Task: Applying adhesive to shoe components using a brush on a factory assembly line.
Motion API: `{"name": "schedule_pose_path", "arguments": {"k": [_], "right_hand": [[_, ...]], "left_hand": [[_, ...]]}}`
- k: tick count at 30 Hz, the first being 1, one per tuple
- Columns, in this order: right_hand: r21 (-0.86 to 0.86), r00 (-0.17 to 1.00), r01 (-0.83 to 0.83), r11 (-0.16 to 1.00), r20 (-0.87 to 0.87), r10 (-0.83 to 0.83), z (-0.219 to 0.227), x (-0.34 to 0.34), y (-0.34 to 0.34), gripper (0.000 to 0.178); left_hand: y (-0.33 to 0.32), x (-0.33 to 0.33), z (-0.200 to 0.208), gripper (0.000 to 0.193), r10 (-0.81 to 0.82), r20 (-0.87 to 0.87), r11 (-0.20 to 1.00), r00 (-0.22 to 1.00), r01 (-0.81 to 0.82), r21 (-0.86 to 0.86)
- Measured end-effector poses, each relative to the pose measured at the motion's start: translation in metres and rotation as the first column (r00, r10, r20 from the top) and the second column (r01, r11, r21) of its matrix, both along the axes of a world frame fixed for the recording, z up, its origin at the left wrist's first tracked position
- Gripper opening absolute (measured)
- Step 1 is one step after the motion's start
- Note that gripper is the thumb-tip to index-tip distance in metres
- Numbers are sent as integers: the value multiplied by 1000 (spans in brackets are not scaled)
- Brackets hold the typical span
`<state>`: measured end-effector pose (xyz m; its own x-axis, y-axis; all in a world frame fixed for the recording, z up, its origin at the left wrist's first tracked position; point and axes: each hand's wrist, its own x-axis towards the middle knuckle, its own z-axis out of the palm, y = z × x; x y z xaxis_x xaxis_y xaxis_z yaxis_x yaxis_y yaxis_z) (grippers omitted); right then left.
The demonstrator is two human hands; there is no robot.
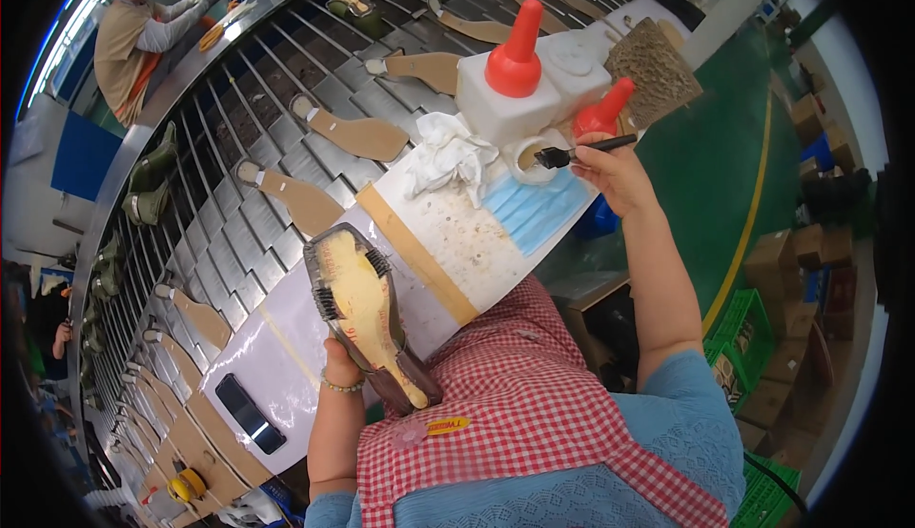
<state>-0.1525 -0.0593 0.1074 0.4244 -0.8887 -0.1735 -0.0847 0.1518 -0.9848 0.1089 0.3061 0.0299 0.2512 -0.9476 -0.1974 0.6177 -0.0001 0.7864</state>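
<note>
A dark brown shoe (pixel 357 299), its sole side turned up to show a cream-yellow bottom with reddish marks, is gripped from below by my left hand (pixel 341 366). Most of that hand's fingers are hidden behind the shoe. My right hand (pixel 615 175) is closed round the dark handle of a small brush (pixel 572 154). The brush's bristles are at the mouth of a white pot (pixel 522 168) with pale stuff inside. Beside the pot lie a crumpled white cloth (pixel 450 158) and a blue face mask (pixel 537 212).
White bottles with red cone nozzles (pixel 519 56) and a rough brown block (pixel 656 71) stand behind the pot. A slatted metal conveyor (pixel 214 233) carries tan soles (pixel 357 134) and green shoes. A phone (pixel 250 414) lies at the left. Another person (pixel 129 47) works across the conveyor.
</note>
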Motion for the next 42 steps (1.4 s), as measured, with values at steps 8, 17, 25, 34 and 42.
{"name": "schedule_pose_path", "arguments": {"k": [8,17,25,34,42], "right_hand": [[678,889,71,731,290,-355,-41,4,1,24],[152,799,-279,948,584,142,39,6,76,19],[-82,627,-751,655,223,747,72,49,177,18],[-34,720,-680,732,156,676,68,53,198,17],[-595,722,-586,550,-76,688,78,57,201,19]], "left_hand": [[-11,4,23,123,58,-15,998,998,-58,-19],[-48,-5,24,101,-91,-290,993,953,65,-99],[-44,-26,59,99,-111,-96,980,989,125,153],[-37,-34,69,82,-145,-202,986,969,158,54],[-35,-31,64,82,-151,-200,984,968,166,61]]}}
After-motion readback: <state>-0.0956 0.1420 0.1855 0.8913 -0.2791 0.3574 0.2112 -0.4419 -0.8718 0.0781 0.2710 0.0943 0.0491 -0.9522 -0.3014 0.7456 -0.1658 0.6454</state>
